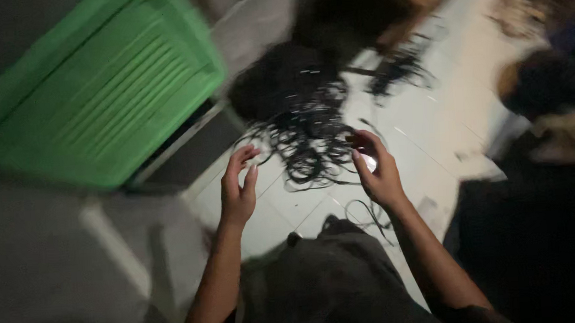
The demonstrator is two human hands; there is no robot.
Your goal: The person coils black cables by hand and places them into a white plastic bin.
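Both hands hover released, fingers curled, over the white tiled floor point(426, 140): left hand point(238, 188) and right hand point(374, 169) flank a tangle of thin black rings point(310, 143). A green plastic crate point(97, 93) sits far left.

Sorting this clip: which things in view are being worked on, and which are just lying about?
In hand: left hand, right hand, tangle of thin black loops.
Lying about: green plastic chair, white tiled floor, dark heap.
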